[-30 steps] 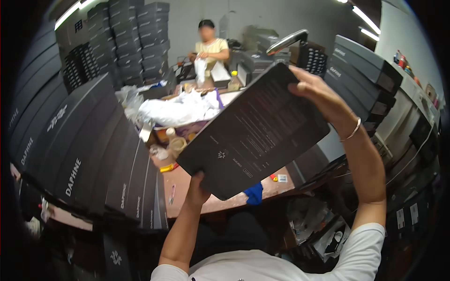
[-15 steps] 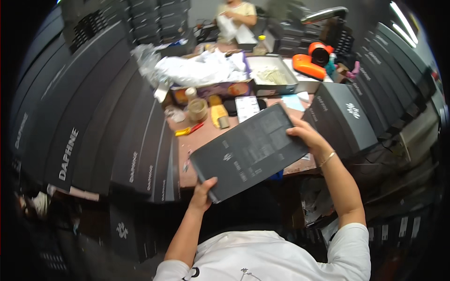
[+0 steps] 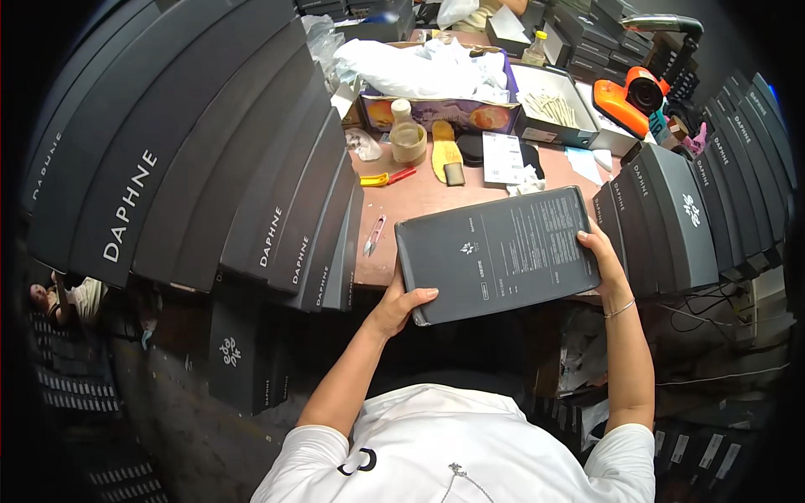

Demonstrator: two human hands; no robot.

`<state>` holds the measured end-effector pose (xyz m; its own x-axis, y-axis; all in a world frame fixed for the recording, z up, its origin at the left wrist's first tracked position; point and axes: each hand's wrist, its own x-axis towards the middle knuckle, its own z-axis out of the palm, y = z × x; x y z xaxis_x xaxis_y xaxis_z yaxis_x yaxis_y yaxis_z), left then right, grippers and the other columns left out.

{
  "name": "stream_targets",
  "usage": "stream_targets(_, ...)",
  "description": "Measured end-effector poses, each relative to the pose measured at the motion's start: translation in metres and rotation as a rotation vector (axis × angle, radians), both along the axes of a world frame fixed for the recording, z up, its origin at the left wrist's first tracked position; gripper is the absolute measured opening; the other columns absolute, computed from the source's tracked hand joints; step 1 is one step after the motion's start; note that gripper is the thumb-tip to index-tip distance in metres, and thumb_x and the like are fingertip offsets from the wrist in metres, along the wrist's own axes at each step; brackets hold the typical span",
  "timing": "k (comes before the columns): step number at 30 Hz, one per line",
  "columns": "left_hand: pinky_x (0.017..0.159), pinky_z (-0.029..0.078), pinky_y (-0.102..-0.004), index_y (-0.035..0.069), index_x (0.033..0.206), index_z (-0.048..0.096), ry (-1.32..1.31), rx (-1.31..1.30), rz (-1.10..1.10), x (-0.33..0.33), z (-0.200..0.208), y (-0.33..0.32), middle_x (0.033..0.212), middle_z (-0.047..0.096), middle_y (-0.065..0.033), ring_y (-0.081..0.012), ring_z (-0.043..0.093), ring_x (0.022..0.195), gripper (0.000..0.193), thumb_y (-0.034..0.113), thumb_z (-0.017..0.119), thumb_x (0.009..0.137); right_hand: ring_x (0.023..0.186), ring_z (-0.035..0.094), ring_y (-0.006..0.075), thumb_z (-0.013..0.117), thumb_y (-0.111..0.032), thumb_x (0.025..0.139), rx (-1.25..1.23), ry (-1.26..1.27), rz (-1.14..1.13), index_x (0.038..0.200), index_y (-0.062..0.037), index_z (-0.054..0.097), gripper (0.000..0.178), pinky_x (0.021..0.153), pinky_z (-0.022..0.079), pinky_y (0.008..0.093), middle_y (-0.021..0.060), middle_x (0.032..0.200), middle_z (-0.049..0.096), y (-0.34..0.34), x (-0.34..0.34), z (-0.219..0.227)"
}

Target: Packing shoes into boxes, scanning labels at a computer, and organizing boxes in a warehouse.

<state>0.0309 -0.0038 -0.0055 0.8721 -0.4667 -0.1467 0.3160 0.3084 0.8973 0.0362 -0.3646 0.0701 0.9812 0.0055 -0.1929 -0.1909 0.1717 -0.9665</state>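
Note:
A flat dark grey shoebox (image 3: 503,251) with pale print is held up between my hands at the near edge of the table. My left hand (image 3: 401,303) grips its near left corner, thumb lying on the upper face. At the right end, my right hand (image 3: 605,261) has its thumb on top, with the other fingers mostly hidden beneath. Beyond the box lie a white printed card (image 3: 502,159) and a yellow insole-shaped piece (image 3: 444,147). Pink-handled thread snips (image 3: 375,235) rest to the left of the box, near a red and yellow cutter (image 3: 387,178).
Dark shoeboxes (image 3: 159,159) stand in a tall row at left, and another row (image 3: 646,201) at right. A carton (image 3: 440,116) of white paper, a jar (image 3: 408,144), an open box of pale sticks (image 3: 549,107) and an orange device (image 3: 620,109) stand farther back.
The shoebox has turned clockwise to lie more level and come nearer to me relative to the table. Both hands still hold it. My view has shifted, so the table appears higher and farther right.

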Motion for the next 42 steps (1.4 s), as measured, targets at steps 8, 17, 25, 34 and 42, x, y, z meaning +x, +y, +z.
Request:
stream_targets(8, 0.114, 0.020, -0.0383, 0.004, 0.151, 0.007, -0.098, 0.034, 0.017, -0.004, -0.006, 0.005, 0.148, 0.025, -0.0162, -0.0258, 0.023, 0.140, 0.106, 0.023, 0.072, 0.069, 0.097, 0.061, 0.0134, 0.059, -0.028, 0.084, 0.025, 0.014, -0.024, 0.138, 0.0018, 0.042, 0.064, 0.081, 0.051, 0.0257, 0.0102, 0.115, 0.059, 0.005, -0.011, -0.022)
stream_targets(17, 0.113, 0.027, -0.0434, 0.003, 0.151, 0.006, -0.577, 0.509, 0.278, 0.012, 0.031, 0.001, 0.152, 0.021, -0.0216, -0.0350, 0.029, 0.139, 0.126, 0.034, 0.089, 0.061, 0.122, 0.048, 0.0273, 0.078, -0.017, 0.066, -0.649, -0.478, 0.034, 0.150, -0.0020, 0.021, 0.103, 0.106, 0.033, 0.0329, 0.0206, 0.131, 0.050, 0.041, -0.008, 0.060)
stream_targets(25, 0.112, 0.027, -0.0482, 0.007, 0.153, 0.007, -1.051, 0.498, -0.151, 0.035, 0.122, -0.001, 0.151, 0.027, -0.0206, -0.0396, 0.030, 0.138, 0.136, 0.032, 0.094, 0.051, 0.120, 0.045, 0.0393, 0.080, -0.023, 0.062, -0.996, -0.867, 0.408, 0.148, 0.0014, 0.024, 0.105, 0.103, 0.035, 0.0436, 0.0243, 0.132, 0.044, 0.117, -0.029, 0.094)
stream_targets(34, 0.113, 0.031, -0.0464, 0.009, 0.152, 0.008, -0.951, 0.567, -0.010, -0.009, 0.097, 0.036, 0.143, 0.039, -0.0193, -0.0365, 0.039, 0.133, 0.136, 0.023, 0.095, 0.049, 0.127, 0.039, 0.0402, 0.083, -0.044, 0.063, -1.234, -0.813, 0.444, 0.147, -0.0054, 0.029, 0.107, 0.109, 0.022, 0.0581, 0.0234, 0.138, 0.038, 0.137, -0.059, 0.094)
stream_targets(42, 0.109, 0.037, -0.0462, 0.012, 0.152, 0.000, -1.066, 0.622, 0.061, -0.040, 0.091, 0.045, 0.151, 0.025, -0.0224, -0.0378, 0.040, 0.132, 0.140, 0.020, 0.095, 0.049, 0.123, 0.040, 0.0396, 0.086, -0.026, 0.058, -1.177, -0.868, 0.429, 0.144, -0.0047, 0.033, 0.103, 0.103, 0.036, 0.0476, 0.0209, 0.130, 0.041, 0.139, -0.083, 0.084)
